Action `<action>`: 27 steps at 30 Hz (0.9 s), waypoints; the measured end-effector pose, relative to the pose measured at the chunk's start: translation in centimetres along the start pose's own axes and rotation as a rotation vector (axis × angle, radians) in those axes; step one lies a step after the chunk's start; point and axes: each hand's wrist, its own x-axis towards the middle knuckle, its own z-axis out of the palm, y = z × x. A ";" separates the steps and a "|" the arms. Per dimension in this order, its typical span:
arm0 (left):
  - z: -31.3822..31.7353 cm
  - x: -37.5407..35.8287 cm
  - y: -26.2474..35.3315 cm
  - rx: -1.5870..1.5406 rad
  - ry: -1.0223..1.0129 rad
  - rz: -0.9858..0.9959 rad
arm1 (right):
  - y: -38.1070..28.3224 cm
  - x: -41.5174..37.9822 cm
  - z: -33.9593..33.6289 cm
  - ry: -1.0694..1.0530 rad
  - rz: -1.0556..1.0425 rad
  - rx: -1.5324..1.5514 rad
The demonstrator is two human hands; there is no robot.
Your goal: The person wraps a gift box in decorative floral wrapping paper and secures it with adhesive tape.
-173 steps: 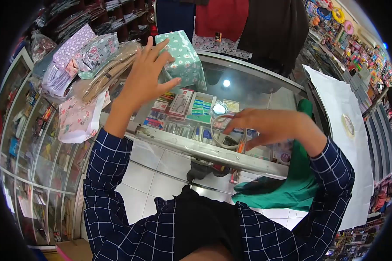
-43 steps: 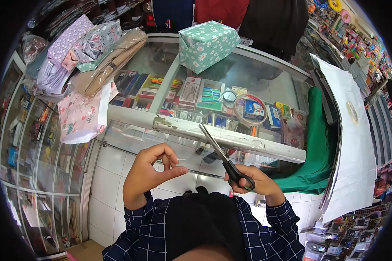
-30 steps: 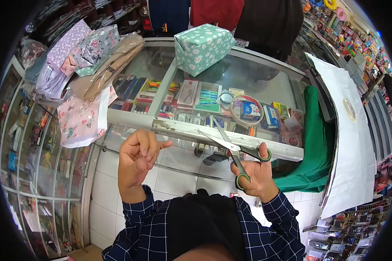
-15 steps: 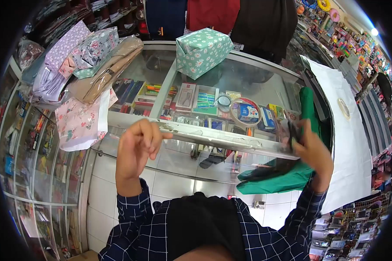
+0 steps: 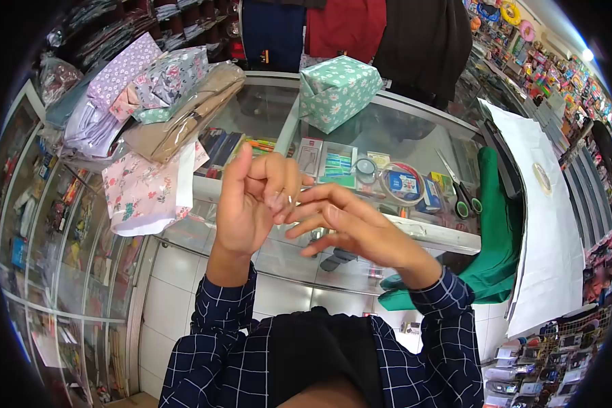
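My left hand (image 5: 251, 204) is raised in front of the glass counter (image 5: 415, 136), its fingers curled and pinching a small pale strip of clear tape (image 5: 289, 199). My right hand (image 5: 350, 228) is just to its right, fingers spread, its fingertips touching the left fingertips at the strip. The green-handled scissors (image 5: 461, 189) lie on the counter glass at the right, apart from both hands. A clear tape roll (image 5: 401, 183) lies on the glass beside them. A box wrapped in green daisy paper (image 5: 338, 92) stands at the back of the counter.
Folded fabrics and wrapped packets (image 5: 163, 102) are piled on the counter's left end. A green cloth (image 5: 496, 238) hangs over the right edge next to a large white paper sheet (image 5: 544, 204). Stationery shows under the glass. Clothes hang behind the counter.
My right hand has laid the scissors on the counter at the right and come back to my left hand's fingertips. My left hand has risen a little.
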 end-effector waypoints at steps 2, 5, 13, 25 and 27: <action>-0.9 -0.4 0.3 0.044 -0.059 0.034 | 1.0 0.7 0.4 -0.051 0.007 0.232; -1.2 -1.1 0.9 0.197 -0.048 0.065 | 1.5 1.0 0.6 -0.025 0.012 0.416; -2.9 -1.9 2.0 0.721 -0.001 0.078 | 0.5 -0.2 -0.8 0.327 -0.265 -0.066; -2.8 11.1 1.0 1.283 0.091 -0.072 | -13.1 -2.3 -4.1 0.515 -0.874 -1.620; -5.0 14.5 0.4 1.347 0.194 0.170 | -16.1 -2.3 -5.4 0.661 -0.869 -1.603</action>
